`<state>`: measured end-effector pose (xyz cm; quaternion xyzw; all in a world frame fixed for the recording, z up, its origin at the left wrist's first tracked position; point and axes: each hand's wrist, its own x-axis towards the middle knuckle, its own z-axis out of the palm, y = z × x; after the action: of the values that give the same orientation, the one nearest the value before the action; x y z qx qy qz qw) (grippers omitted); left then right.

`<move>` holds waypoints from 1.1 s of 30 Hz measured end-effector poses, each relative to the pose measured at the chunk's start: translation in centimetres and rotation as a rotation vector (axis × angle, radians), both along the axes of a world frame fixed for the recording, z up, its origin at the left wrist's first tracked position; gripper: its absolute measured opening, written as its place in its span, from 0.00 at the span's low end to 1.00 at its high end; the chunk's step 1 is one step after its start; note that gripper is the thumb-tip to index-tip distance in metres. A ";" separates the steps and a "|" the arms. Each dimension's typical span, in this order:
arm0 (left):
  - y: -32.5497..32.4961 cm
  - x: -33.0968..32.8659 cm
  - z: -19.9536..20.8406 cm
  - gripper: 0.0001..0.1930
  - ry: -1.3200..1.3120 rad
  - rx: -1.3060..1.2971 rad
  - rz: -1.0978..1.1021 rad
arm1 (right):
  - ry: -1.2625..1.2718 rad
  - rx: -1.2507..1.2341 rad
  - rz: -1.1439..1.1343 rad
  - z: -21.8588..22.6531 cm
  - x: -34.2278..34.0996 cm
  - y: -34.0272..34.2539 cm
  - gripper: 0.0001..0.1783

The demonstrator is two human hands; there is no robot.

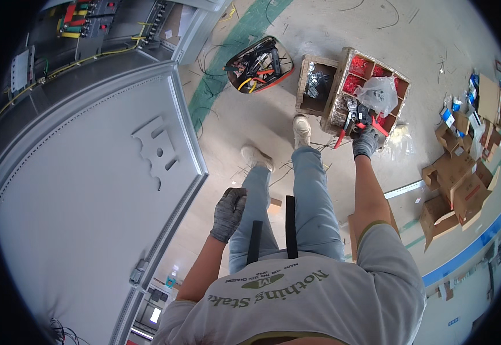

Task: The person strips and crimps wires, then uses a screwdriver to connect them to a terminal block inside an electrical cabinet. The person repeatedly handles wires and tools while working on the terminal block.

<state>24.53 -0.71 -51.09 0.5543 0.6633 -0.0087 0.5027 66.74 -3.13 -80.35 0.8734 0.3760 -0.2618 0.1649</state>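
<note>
My right hand (365, 141), in a grey knit glove, reaches into the divided parts box (403, 95). Its fingers close around red-handled crimping pliers (365, 117), whose dark head points away from me. Beside them, at the left, lies a second tool with a red handle (340, 138) and a metal head. Small red parts (358, 66) fill several compartments, and a clear plastic bag (378, 95) lies over some of them. My left hand (229, 214), gloved too, hangs near my left thigh with its fingers curled; whatever is inside them, if anything, is hidden.
A smaller box of metal parts (318, 80) adjoins the parts box. Left of it stands a tool bag (260, 64) full of hand tools. An open cabinet with a large grey door (89, 190) takes up the left side. Cardboard boxes (457, 178) lie at the right.
</note>
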 end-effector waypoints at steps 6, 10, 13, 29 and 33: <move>0.7 -1.4 -4.9 0.08 -0.016 -0.041 -0.024 | 0.165 0.199 0.005 0.6 0.6 -0.7 0.29; 0.5 -3.1 -9.4 0.10 -0.002 -0.058 -0.058 | 0.352 0.353 -0.006 4.1 -0.8 -2.4 0.29; 0.3 -4.3 -12.5 0.11 0.010 -0.059 -0.063 | 0.384 0.127 0.048 8.8 -4.4 -1.3 0.29; -2.8 -9.2 -25.2 0.12 0.116 -0.068 -0.065 | 0.455 -0.271 0.578 -13.0 -25.2 29.0 0.14; -2.2 -9.3 -24.9 0.11 0.127 -0.087 -0.076 | 0.412 -0.394 0.629 -17.7 -26.4 29.6 0.18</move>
<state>15.20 -2.91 -76.01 0.5553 0.6712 -0.0917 0.4824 40.35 26.51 -98.06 0.5972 0.5921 -0.4347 0.3221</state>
